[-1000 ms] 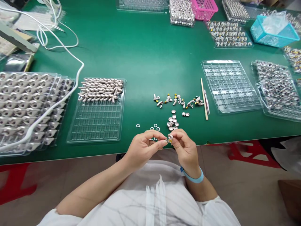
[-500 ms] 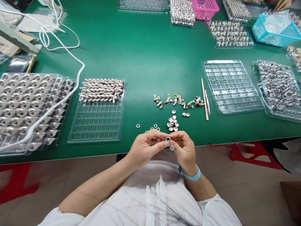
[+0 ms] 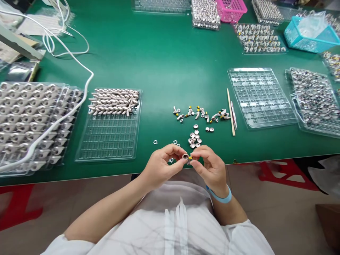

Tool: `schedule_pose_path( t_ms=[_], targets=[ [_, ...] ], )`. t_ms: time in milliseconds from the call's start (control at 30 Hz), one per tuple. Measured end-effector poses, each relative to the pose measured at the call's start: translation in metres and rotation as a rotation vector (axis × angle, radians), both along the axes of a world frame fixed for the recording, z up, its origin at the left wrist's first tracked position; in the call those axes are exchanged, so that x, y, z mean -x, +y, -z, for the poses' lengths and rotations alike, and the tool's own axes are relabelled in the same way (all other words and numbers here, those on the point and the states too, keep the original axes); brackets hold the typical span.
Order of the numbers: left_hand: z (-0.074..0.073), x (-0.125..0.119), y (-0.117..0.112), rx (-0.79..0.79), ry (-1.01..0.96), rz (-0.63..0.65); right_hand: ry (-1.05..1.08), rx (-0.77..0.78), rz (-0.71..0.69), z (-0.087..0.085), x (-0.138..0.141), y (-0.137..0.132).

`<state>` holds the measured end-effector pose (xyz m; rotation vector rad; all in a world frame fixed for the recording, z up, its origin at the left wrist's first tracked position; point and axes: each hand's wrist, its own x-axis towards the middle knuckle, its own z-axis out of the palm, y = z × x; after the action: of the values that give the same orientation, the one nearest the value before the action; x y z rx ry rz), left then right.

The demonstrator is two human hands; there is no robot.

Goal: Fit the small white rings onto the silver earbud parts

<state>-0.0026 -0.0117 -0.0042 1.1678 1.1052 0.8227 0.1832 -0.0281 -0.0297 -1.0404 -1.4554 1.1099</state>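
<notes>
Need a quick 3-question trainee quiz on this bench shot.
1. True or false: the left hand and the right hand both pinch the small part.
2. The wooden stick lies right beside: A) the pink basket, B) the unfilled clear tray, C) the white cable.
3. Fill in: the wristband on the right wrist is ____.
Key: 1 true; 2 B; 3 blue.

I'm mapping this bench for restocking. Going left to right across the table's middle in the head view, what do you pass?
Stacked trays of grey shells, half-filled clear tray, lone white ring, loose earbud parts, wooden stick, empty clear tray, tray packed with small parts.
</notes>
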Motion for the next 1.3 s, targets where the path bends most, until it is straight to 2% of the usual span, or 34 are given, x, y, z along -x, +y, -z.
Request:
schedule_pose_path(
  t_ms=[200,367,500,767,1033,1133,1300],
  targets=[
    [0.004,-0.003,-0.002,-0.029,0.006,0.003,-0.091,-0.063,0.068,0.0,0.005,-0.002],
    [0.004,-0.007,-0.003,-0.279,0.222,-0.021,-0.134,-0.078,0.076,-0.003,0.011,-0.007],
    [0.004,-0.01,-0.003,-0.402,0.264,-0.031,-0.163,-0.095,0.098,-0.005,0.016,-0.01],
    [0.006,-0.012,-0.003,-0.223,0.163,-0.079,-0.226,-0.146,0.066,-0.003,0.009,-0.008],
    [0.007,-0.007,-0.002,-0.001,-0.012,-0.015,-0.289,-0.099,0.071,-0.011,0.004,-0.001],
    [0.006,-0.004,-0.001,-0.03,0.027,0.015,-0.321,-0.074,0.064,-0.013,0.003,0.0],
    [0.005,-0.001,0.001,-0.183,0.182,0.08,-0.378,-0.062,-0.004,-0.016,-0.002,0.004]
  ],
)
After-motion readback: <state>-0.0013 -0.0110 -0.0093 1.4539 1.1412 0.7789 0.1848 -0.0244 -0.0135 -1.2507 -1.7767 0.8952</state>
